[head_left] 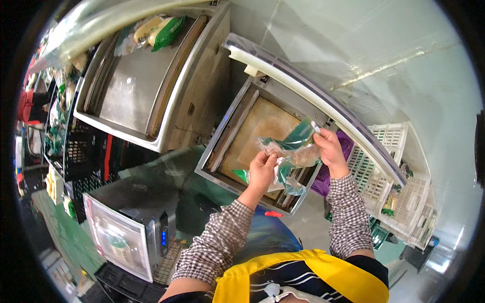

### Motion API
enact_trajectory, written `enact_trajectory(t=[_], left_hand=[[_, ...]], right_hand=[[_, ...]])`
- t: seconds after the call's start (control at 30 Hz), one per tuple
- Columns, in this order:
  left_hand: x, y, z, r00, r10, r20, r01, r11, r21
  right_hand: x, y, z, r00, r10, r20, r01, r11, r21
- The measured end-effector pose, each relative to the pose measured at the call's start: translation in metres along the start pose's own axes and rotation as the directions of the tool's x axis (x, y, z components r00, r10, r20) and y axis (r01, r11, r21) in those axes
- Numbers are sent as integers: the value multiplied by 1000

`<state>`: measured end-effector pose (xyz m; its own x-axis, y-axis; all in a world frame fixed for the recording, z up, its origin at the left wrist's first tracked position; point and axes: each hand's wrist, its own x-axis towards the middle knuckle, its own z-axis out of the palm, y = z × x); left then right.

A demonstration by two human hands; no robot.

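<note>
Both hands hold a clear plastic bag (301, 155) with green printed parts, stretched over the open vacuum sealer (237, 113). My left hand (261, 171) pinches its near left part between thumb and fingers. At the bag's upper right edge, my right hand (329, 147) is closed on the plastic. What the bag holds, if anything, I cannot make out. Beneath it lies the machine's worn, brownish chamber floor (265, 118). A small green corner of another package (241, 175) shows beside my left hand. The sealer's long lid (323, 103) stands raised beyond my hands.
Another metal chamber machine (136, 86) stands at the left, with filled green-and-white bags (160, 33) at its far end. White plastic crates (386, 151) and a purple crate (323, 182) are at the right. A smaller machine with a clear lid (121, 240) sits lower left.
</note>
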<state>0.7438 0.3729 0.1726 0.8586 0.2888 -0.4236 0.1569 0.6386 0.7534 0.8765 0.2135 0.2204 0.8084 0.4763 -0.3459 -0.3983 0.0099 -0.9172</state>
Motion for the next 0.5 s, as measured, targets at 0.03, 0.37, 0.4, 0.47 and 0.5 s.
enact_trajectory(t=[0.03,0.37,0.4,0.47,0.5], left_hand=[[3,-11,0,995,-44,-85,41,999,-35],[40,-65,-46,870,-299,-392,164,925,-342],[48,-66,-50,867,-303,-395,164,923,-349],[62,-63,-55,869,-170,-464,23,952,-306],[66,-67,-57,890,-33,-455,-127,940,-316]], right_hand=[[11,1,3,999,24,25,-24,1000,-1],[135,83,25,965,263,-6,-260,950,-171],[143,85,28,980,193,41,-184,968,-168],[160,90,33,983,181,21,-174,967,-188],[166,91,35,987,163,-2,-160,967,-199]])
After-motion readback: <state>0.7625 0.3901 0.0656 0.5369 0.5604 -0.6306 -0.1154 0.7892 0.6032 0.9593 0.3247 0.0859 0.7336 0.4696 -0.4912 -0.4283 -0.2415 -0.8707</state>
